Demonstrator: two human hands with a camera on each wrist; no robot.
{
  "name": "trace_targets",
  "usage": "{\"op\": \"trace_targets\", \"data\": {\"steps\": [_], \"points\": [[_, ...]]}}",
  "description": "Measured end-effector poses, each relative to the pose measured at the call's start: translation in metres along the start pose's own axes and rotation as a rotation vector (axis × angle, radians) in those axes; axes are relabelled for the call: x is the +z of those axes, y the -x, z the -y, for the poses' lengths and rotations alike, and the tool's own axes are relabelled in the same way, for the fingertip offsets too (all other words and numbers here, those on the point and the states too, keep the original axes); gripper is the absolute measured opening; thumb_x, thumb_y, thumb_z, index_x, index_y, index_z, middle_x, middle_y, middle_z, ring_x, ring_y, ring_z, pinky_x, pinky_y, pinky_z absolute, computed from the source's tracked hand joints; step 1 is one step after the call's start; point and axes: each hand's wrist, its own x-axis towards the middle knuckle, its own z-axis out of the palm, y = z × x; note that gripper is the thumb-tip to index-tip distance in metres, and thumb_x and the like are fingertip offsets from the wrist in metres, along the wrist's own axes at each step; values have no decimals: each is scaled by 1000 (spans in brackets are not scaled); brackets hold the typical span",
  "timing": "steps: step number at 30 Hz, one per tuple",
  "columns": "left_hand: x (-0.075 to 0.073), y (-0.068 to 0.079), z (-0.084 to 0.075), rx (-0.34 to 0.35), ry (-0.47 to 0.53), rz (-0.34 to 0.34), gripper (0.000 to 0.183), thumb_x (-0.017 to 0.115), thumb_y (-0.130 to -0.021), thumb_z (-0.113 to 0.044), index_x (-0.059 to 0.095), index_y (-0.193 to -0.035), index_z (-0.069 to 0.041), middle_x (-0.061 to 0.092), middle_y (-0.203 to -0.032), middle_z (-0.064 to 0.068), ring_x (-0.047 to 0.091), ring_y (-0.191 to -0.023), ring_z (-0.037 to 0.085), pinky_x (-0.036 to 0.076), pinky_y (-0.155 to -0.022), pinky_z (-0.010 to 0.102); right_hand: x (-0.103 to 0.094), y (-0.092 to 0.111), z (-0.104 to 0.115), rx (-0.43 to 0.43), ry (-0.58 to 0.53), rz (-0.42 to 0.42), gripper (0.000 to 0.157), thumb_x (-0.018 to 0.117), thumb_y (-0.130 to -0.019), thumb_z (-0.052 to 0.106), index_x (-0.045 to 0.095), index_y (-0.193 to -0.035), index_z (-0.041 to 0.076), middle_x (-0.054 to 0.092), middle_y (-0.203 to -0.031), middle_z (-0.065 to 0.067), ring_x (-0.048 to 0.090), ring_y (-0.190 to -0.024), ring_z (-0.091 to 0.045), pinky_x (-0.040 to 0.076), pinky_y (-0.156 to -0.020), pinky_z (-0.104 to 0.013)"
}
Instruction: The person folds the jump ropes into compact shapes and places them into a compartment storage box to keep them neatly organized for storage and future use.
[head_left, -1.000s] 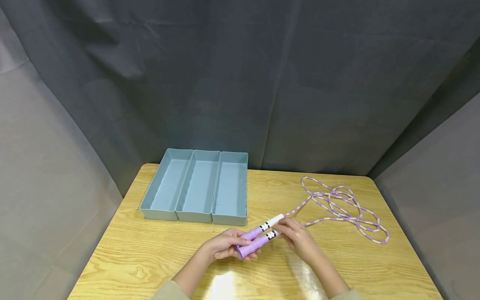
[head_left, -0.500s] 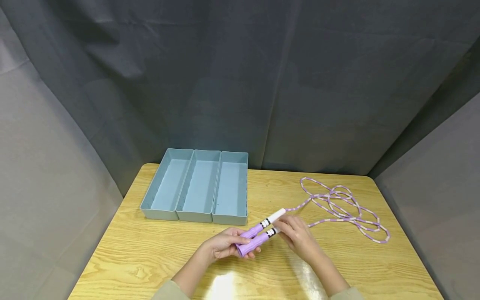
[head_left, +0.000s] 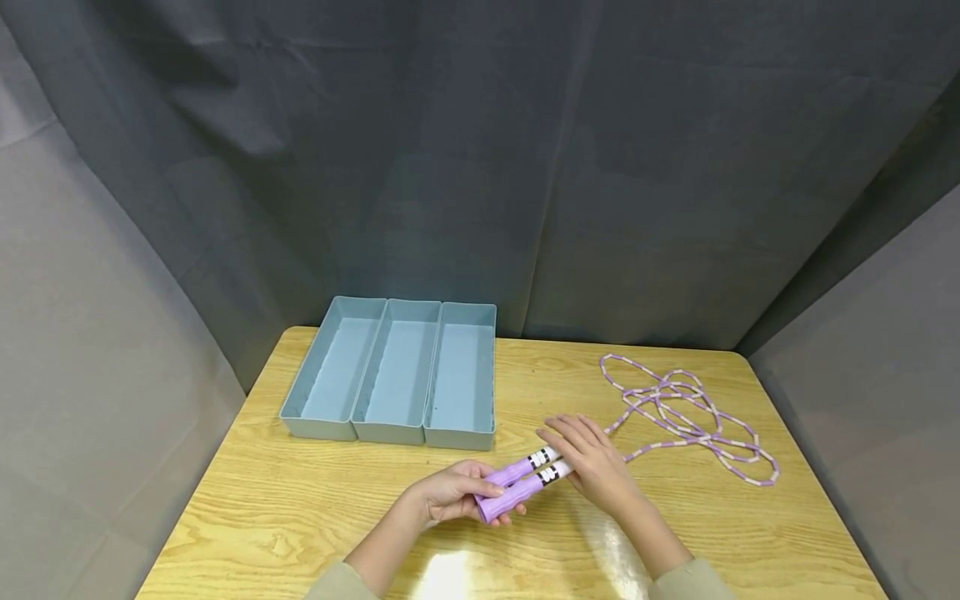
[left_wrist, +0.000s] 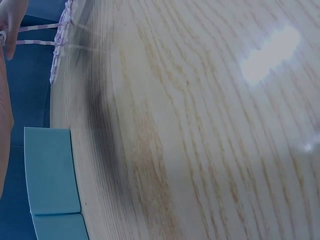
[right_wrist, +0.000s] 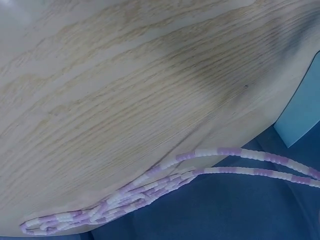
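In the head view my left hand (head_left: 453, 490) grips the two purple handles (head_left: 513, 498) of a jump rope, side by side, near their lower ends. My right hand (head_left: 596, 468) holds their white upper ends, with its fingers laid across both; its thumb is hidden. The beaded purple-and-white rope (head_left: 675, 398) runs from under the right hand to loose loops on the right of the table. Two strands of rope (right_wrist: 220, 152) lead off to the right in the right wrist view. Part of the right hand (left_wrist: 12, 20) shows at the left wrist view's upper left.
Three joined blue-grey bins (head_left: 315, 428) stand at the back left of the wooden table (head_left: 285, 517). Bin walls also appear in the left wrist view, such as this bin (left_wrist: 50, 170). A dark curtain (head_left: 450, 167) hangs behind, and grey cloth walls flank the table.
My right hand has gone from pinching near one handle's white end to lying across both white ends. The handles have dipped slightly toward me. The left hand keeps its hold.
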Motion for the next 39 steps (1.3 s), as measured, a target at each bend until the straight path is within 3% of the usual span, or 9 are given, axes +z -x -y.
{"op": "trace_targets", "data": {"steps": [7,15,24,29,34,39], "points": [[0,0,1,-13,8,34,48,52,-90,-7,37,-130,14,48,-120,37,65,-87,22,50,-86,35,3,0,-2,-42,10,-16,57,66,-64,5,56,-120,8,58,-118,-7,52,-112,-27,38,-99,-47],[0,-2,0,-37,60,87,46,46,-91,-8,35,-130,13,61,-109,22,65,-87,22,51,-85,33,5,-1,-1,-47,-39,-59,49,60,-69,4,57,-118,5,61,-110,-7,56,-103,-25,44,-94,-42],[3,-6,-3,-124,43,98,50,49,-90,-15,34,-125,17,64,-101,15,65,-88,21,48,-89,39,3,-4,2,-26,-41,-9,52,63,-67,-2,57,-118,6,60,-112,-5,56,-103,-23,46,-93,-39],[7,-7,-4,-163,37,99,41,50,-89,-13,44,-120,12,65,-96,13,65,-85,19,52,-84,33,3,-7,2,-29,-52,-4,58,67,-63,-5,56,-119,6,59,-114,-6,55,-105,-24,45,-94,-41],[9,-8,-4,-177,27,88,42,56,-85,-15,46,-118,11,65,-92,10,65,-78,15,54,-75,26,3,-8,2,-29,-55,-6,60,66,-63,-6,55,-121,7,58,-116,-6,53,-108,-24,43,-96,-41],[8,-9,-3,-187,68,109,45,59,-82,-14,45,-119,6,63,-90,6,64,-74,12,55,-74,25,4,-8,3,-31,-53,-7,59,65,-64,-6,55,-121,7,58,-117,-6,53,-109,-23,41,-98,-39]]}}
